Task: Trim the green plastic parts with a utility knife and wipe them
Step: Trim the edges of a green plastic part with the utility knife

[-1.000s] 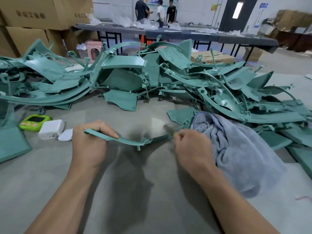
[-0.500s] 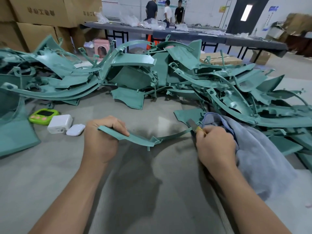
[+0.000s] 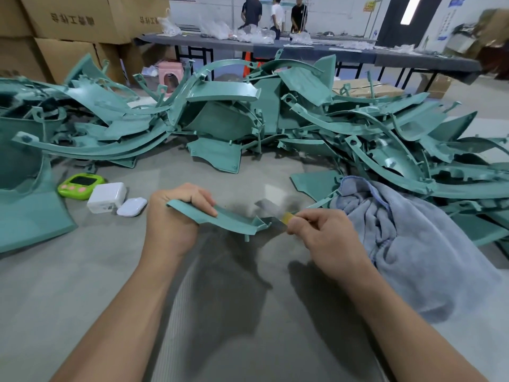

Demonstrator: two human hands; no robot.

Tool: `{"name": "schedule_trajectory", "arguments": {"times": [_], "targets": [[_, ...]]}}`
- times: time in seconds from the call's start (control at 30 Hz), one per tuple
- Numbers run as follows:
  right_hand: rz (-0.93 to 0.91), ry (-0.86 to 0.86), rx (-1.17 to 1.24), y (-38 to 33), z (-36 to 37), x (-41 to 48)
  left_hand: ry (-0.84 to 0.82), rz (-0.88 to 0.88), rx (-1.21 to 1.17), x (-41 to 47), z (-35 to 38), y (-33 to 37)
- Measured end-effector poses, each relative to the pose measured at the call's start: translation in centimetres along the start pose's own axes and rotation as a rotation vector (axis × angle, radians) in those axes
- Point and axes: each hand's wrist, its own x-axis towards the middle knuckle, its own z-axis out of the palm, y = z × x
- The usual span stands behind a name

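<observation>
Two bare hands work low in the centre of the view, over a grey work surface. The left hand grips one end of a narrow, curved green plastic part with its fingers curled round it. The part is held just above the surface and runs rightward toward the other hand. The right hand pinches a utility knife in curled fingers. Only a sliver of yellow handle and a short grey blade show. The blade is smeared by blur, so it is unclear whether it touches the part's right end, which lies just beside it.

A crumpled grey-blue cloth lies just right of the right hand, draped over some of the green pieces.

Across the back of the surface sprawls a tangled heap of green plastic parts, curved strips and flat panels so interlocked that single pieces are hard to separate. The heap runs out of view at both sides, and a large green panel at the left is cut off by the edge.

Left of the hands sit a small lime-green timer, a white charger block and a white rounded case, close together.

Behind are stacked cardboard boxes with unreadable print, a pink stool partly hidden by the heap, and a long dark table. Three people stand beyond it, cropped at the top.
</observation>
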Motion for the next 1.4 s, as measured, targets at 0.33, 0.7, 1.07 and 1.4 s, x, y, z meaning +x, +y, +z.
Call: {"name": "schedule_trajectory", "arguments": {"times": [0.33,0.7,1.07,1.4], "targets": [[-0.048,-0.082,0.126,0.5,0.0,0.5,-0.022,-0.067,-0.065,0.1,-0.1,-0.8],[-0.025,0.015,0.17,0.7,0.1,0.8,-0.024,-0.083,-0.042,0.3,-0.4,-1.3],[-0.057,-0.07,0.428,-0.5,-0.7,-0.5,0.035,-0.081,0.047,0.1,-0.3,-1.9],[-0.065,-0.046,0.259,-1.8,0.0,-1.1,0.067,-0.159,0.083,-0.1,0.0,-1.0]]}}
